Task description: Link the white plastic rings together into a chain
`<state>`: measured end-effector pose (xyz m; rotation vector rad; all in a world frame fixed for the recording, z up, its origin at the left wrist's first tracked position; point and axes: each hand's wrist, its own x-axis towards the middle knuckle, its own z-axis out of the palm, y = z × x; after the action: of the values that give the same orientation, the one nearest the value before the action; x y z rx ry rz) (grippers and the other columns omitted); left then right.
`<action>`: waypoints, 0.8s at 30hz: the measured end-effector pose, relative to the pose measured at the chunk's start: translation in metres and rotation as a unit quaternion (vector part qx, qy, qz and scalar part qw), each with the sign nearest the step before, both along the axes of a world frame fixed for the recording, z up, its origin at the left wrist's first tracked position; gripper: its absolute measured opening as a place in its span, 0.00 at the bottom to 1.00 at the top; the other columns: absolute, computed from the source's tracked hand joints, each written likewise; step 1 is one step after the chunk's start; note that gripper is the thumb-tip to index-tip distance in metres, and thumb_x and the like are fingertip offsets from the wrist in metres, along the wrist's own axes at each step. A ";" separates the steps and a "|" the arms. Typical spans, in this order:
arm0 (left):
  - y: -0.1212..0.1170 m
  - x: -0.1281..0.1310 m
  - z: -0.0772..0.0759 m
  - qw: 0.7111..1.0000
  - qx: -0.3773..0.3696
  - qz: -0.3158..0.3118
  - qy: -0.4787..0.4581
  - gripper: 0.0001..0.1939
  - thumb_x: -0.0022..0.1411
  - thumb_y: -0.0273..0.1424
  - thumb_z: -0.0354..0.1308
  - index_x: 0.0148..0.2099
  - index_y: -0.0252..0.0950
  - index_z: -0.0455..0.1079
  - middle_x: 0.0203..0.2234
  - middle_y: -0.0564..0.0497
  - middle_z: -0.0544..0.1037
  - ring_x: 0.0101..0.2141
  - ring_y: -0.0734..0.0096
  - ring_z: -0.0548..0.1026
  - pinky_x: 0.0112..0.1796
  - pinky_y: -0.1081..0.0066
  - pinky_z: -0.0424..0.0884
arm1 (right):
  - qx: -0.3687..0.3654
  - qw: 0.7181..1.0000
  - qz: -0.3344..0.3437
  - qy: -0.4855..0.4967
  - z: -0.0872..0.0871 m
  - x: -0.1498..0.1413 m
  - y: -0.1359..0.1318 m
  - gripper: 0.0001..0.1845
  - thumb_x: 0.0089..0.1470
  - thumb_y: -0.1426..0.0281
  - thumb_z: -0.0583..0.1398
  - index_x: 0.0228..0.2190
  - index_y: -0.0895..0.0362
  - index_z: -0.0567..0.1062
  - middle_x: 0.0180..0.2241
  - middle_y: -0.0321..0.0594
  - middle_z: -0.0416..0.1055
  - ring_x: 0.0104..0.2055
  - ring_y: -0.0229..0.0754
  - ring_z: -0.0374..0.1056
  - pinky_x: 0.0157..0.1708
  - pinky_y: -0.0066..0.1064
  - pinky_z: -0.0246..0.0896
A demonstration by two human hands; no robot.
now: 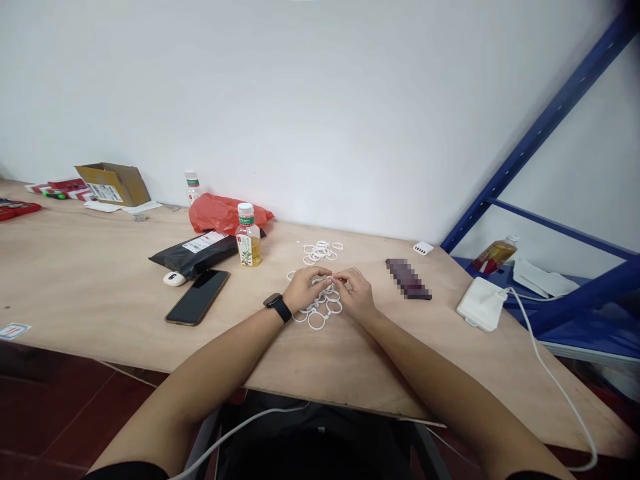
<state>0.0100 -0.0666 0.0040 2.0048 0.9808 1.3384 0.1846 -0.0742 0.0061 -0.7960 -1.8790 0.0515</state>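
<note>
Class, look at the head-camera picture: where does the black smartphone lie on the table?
The black smartphone lies flat on the wooden table, left of the left hand, just before the black parcel and the tea bottle.

No legible text on labels

A black phone (197, 297) lies flat on the wooden surface (100, 280). Near it stands a small bottle (248, 235) of yellow drink, beside a black bag (197, 252) and a red bag (223, 212). A cardboard box (114, 183) sits far left. A white charger (483, 304) lies on the right.
</note>
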 end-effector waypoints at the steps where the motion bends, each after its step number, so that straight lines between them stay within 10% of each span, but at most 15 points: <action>1: 0.000 0.000 0.000 1.000 -0.009 -0.003 -0.004 0.12 0.62 0.38 0.60 0.43 0.36 0.76 0.38 0.48 0.81 0.40 0.65 0.78 0.45 0.66 0.72 | -0.002 1.000 -0.001 0.006 0.000 -0.001 0.000 0.05 0.60 0.71 0.57 0.32 0.53 0.74 0.29 0.39 0.74 0.33 0.42 0.68 0.35 0.36 0.66; 12: 0.002 -0.005 0.000 0.983 0.025 0.090 0.156 0.12 0.63 0.39 0.57 0.43 0.39 0.76 0.39 0.49 0.80 0.44 0.62 0.75 0.50 0.59 0.67 | -0.062 0.998 -0.023 -0.001 -0.004 0.006 0.014 0.05 0.56 0.67 0.59 0.34 0.53 0.76 0.33 0.40 0.76 0.37 0.44 0.70 0.41 0.39 0.66; 24: 0.002 -0.007 -0.008 0.955 0.030 0.009 0.296 0.21 0.64 0.45 0.54 0.53 0.40 0.72 0.52 0.45 0.75 0.53 0.58 0.72 0.53 0.59 0.64 | -0.206 0.933 -0.230 -0.186 -0.040 0.053 0.152 0.24 0.55 0.75 0.54 0.54 0.59 0.71 0.52 0.53 0.69 0.51 0.52 0.64 0.51 0.44 0.58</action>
<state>0.0032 -0.0650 -0.0045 2.5146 1.2197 0.7783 0.2381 0.0783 -0.0336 -1.6170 -2.0071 -0.0015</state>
